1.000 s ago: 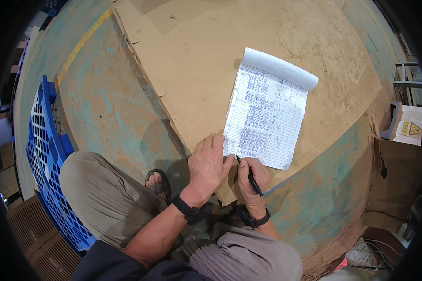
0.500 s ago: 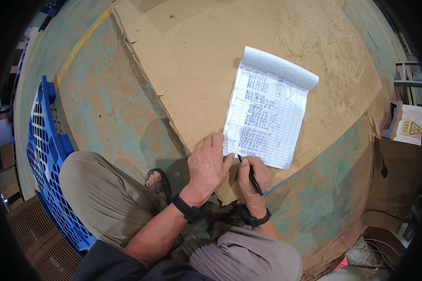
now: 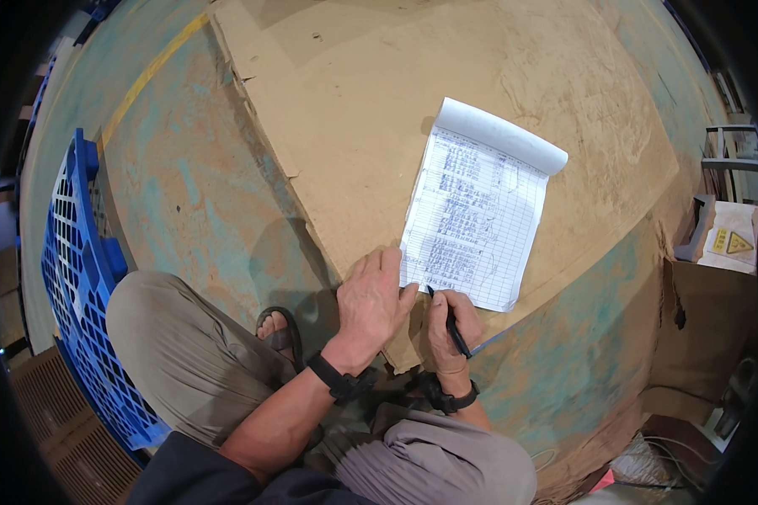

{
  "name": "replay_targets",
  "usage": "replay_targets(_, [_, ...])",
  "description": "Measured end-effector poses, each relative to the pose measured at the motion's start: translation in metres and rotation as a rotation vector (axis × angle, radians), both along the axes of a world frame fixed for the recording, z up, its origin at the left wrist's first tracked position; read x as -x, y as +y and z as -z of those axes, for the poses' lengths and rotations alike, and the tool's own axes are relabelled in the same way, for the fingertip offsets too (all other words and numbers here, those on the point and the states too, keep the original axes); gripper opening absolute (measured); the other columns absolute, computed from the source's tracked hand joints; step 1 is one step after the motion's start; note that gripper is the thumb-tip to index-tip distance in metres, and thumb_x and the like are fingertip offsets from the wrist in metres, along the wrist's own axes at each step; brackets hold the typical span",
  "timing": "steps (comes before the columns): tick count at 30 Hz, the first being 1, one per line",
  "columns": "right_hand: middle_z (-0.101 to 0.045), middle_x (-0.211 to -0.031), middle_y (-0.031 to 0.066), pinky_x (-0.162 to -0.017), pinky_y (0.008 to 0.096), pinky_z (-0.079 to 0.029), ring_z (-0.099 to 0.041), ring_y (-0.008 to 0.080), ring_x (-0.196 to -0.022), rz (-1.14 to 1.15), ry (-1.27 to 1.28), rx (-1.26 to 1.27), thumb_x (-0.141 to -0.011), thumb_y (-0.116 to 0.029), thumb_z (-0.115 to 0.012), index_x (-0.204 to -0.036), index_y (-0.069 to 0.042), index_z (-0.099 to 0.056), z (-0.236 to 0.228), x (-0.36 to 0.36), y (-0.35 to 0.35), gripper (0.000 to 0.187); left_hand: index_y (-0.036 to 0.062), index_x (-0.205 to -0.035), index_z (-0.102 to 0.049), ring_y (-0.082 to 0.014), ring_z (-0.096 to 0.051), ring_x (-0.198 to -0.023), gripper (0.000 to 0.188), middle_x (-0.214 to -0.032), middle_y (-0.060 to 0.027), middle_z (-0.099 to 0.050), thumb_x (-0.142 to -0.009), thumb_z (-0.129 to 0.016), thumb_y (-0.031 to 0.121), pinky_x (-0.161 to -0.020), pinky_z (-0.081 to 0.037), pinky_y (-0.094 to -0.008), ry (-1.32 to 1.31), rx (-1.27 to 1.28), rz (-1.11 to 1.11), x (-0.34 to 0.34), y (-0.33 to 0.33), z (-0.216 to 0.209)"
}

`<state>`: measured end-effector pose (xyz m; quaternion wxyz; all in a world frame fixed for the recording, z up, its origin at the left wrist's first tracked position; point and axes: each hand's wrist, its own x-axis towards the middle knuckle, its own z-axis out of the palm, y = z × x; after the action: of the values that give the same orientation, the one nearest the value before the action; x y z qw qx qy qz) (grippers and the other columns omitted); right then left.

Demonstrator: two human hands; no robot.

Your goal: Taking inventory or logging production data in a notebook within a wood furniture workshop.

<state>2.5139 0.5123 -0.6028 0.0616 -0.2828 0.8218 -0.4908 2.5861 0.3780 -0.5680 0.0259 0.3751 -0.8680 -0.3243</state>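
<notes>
A lined notepad [image 3: 476, 219] with handwriting and its top sheet rolled back lies on a large sheet of brown cardboard [image 3: 379, 109] on the floor. My left hand [image 3: 372, 296] rests flat on the cardboard, its fingertips touching the pad's lower left corner. My right hand [image 3: 448, 324] grips a black pen [image 3: 453, 324] whose tip meets the bottom edge of the page. Both wrists carry black bands. I squat over the pad, knees bent, one sandalled foot [image 3: 280, 330] showing.
A blue plastic pallet [image 3: 76, 278] stands on edge at the left. A yellow line [image 3: 147, 76] crosses the worn green floor. At the right sit a cardboard box [image 3: 699, 337], a white box with yellow labels [image 3: 733, 240] and a metal frame [image 3: 733, 151].
</notes>
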Motion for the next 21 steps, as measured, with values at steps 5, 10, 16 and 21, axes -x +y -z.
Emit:
replay_targets(5, [-0.065, -0.077, 0.0157, -0.063, 0.0367, -0.05, -0.064, 0.0291, -0.065, -0.01, -0.002, -0.019, -0.092, -0.002, -0.071, -0.091, 0.002, -0.068, -0.0018, 0.001, -0.0004, 0.006, 0.0046, -0.116, -0.057, -0.038, -0.063, -0.102, 0.044, -0.104, -0.0158, -0.064, -0.084, -0.081, 0.023, -0.082, -0.053, -0.0478, 0.006, 0.002, 0.004, 0.0002, -0.0001, -0.0002])
replay_targets(10, [-0.065, -0.077, 0.0164, -0.063, 0.0376, -0.051, -0.064, 0.03, -0.066, -0.024, 0.017, -0.022, -0.092, -0.002, -0.07, -0.091, 0.002, -0.068, -0.0004, 0.0001, -0.0012, 0.005, 0.0044, -0.116, -0.057, -0.0381, -0.063, -0.102, 0.043, -0.103, -0.0159, -0.063, -0.084, -0.08, 0.022, -0.082, -0.053, -0.0484, 0.004, 0.005, 0.011, -0.0011, 0.0007, 0.0009])
replay_targets(16, [-0.065, -0.077, 0.0161, -0.063, 0.0378, -0.051, -0.064, 0.0303, -0.066, 0.012, 0.009, -0.013, -0.092, -0.002, -0.07, -0.092, 0.002, -0.068, -0.0005, 0.0019, -0.0003, 0.005, 0.0046, -0.115, -0.057, -0.038, -0.063, -0.102, 0.043, -0.104, -0.016, -0.063, -0.084, -0.081, 0.023, -0.082, -0.053, -0.0478, 0.001, 0.0, 0.014, 0.0013, 0.0013, 0.0019])
replay_targets(21, [-0.064, -0.076, 0.0157, -0.061, 0.0375, -0.05, -0.063, 0.0295, -0.064, -0.006, 0.019, -0.021, -0.092, -0.003, -0.07, -0.09, 0.001, -0.067, -0.0017, 0.0016, -0.0033, 0.005, 0.0044, -0.115, -0.056, -0.0379, -0.063, -0.103, 0.044, -0.104, -0.016, -0.064, -0.084, -0.081, 0.023, -0.082, -0.053, -0.0481, -0.008, 0.011, 0.005, 0.0013, -0.0002, 0.0001])
